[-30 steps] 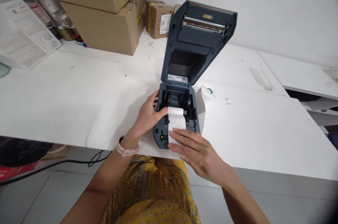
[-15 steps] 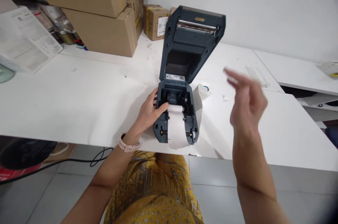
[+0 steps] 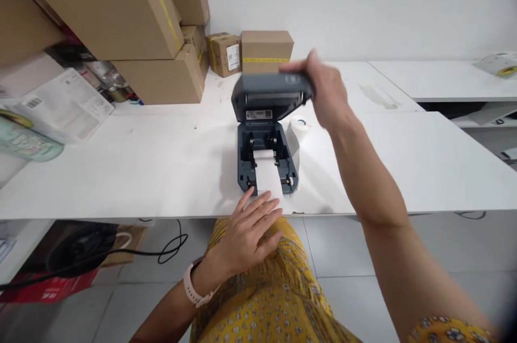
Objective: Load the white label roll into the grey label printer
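A dark blue-grey label printer [image 3: 244, 157] stands near the table's front edge, its lid [image 3: 264, 84] partly raised. My right hand [image 3: 325, 84] is on the lid's right front corner, fingers over its top. A white paper strip [image 3: 268, 173] runs from inside the printer out over its front. My left hand [image 3: 254, 230] lies with fingers spread at the printer's front, fingertips on or just over the end of the strip. A white paper roll [image 3: 299, 126] rests on the table right beside the printer.
Cardboard boxes [image 3: 109, 14] are stacked at the back left, with a small taped box [image 3: 223, 55] and another box [image 3: 267, 47] by the wall. A printed white package [image 3: 75, 103] and a green bottle [image 3: 30, 138] lie at the left. A black cable [image 3: 161, 251] hangs below the table [image 3: 169, 170].
My right hand has come from the right onto the lid, which has swung down from wide open. My left hand has left the printer's left side for its front.
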Tool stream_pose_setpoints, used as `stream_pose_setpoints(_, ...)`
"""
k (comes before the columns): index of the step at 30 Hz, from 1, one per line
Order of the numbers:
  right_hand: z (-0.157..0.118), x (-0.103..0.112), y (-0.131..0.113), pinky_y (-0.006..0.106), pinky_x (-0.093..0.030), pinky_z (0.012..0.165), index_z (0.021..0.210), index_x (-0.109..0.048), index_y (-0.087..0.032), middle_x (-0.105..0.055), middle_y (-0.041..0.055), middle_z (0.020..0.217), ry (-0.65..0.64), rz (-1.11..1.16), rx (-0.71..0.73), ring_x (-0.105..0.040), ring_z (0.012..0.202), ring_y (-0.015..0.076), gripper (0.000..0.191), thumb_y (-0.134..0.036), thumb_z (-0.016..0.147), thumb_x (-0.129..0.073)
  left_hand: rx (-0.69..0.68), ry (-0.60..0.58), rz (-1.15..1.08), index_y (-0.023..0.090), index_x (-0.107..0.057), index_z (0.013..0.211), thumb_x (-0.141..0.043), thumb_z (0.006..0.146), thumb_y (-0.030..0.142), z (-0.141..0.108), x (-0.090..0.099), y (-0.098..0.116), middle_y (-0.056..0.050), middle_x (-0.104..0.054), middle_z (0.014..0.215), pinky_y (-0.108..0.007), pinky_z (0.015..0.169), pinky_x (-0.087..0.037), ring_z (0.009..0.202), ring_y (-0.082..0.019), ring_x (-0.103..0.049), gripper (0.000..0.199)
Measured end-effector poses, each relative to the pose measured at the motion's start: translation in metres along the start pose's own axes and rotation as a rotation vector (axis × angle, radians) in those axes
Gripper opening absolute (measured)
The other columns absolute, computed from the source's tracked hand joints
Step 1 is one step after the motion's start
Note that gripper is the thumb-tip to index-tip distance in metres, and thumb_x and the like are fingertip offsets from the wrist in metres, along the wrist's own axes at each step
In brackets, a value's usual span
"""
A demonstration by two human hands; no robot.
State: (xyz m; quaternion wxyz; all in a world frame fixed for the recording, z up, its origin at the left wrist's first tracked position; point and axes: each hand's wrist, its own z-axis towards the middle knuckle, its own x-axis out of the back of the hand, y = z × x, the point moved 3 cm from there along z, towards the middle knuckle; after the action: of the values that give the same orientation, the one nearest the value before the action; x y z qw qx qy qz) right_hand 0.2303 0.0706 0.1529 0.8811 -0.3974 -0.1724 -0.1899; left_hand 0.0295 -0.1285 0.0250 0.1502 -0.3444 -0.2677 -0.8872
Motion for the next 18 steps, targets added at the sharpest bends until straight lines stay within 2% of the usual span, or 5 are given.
stream_pose_setpoints(4,-0.103,-0.011,-0.024,0.045,-0.061,0.108,0.111,-0.079,-0.027,-0.081,0.0031,0.117,-0.105,0.014,0.115,-0.074,0.119,0.0226,0.033,-0.044,0.107,-0.050,0.033,0.116,-0.100,0.029,-0.069,0.123,-0.062,0.095,0.019,-0.006,0.014,0.017,-0.003,-0.083,0.111,-0.054,0.103,-0.062,0.108,-0.025,-0.079,0.030)
stream_pose_setpoints(8,-0.166,-0.034,-0.013,0.055,-0.046,0.121,0.120,-0.076,-0.027,-0.078,0.0068,0.131,-0.113,-0.101,0.132,-0.067,0.133,0.0243,0.030,-0.034,0.108,-0.049,0.414,0.390,-0.030,0.031,-0.072,0.110,-0.053,0.102,0.029,0.001,0.028,0.001,-0.004,-0.079,0.117,-0.057,0.111,-0.055,0.121,-0.028,-0.071,0.021)
stream_pose_setpoints(10,-0.180,-0.043,-0.007,0.055,-0.045,0.121,0.124,-0.074,-0.026,-0.074,0.0078,0.137,-0.065,-0.136,0.116,-0.064,0.138,0.0237,0.034,-0.032,0.109,-0.045,0.630,0.512,-0.061,0.026,-0.065,0.127,-0.058,0.100,0.042,0.012,0.028,-0.020,-0.010,-0.064,0.147,-0.058,0.124,-0.041,0.145,-0.030,-0.054,0.033)
stream_pose_setpoints(13,-0.187,-0.049,-0.005,0.055,-0.043,0.123,0.128,-0.072,-0.025,-0.072,0.0078,0.141,-0.016,-0.139,0.136,-0.060,0.142,0.0224,0.038,-0.034,0.110,-0.040,0.907,0.405,-0.360,0.026,-0.042,0.154,-0.063,0.096,0.051,0.030,0.010,-0.055,-0.012,-0.038,0.170,-0.052,0.126,-0.039,0.158,-0.031,-0.036,0.066)
stream_pose_setpoints(18,-0.189,-0.050,-0.007,0.053,-0.044,0.123,0.129,-0.072,-0.025,-0.071,0.0076,0.143,0.051,-0.108,0.154,-0.059,0.143,0.0210,0.045,-0.034,0.112,-0.032,0.928,0.322,-0.656,0.024,-0.033,0.159,-0.070,0.091,0.042,0.039,-0.014,-0.068,-0.014,-0.039,0.169,-0.047,0.125,-0.042,0.155,-0.029,-0.043,0.079)
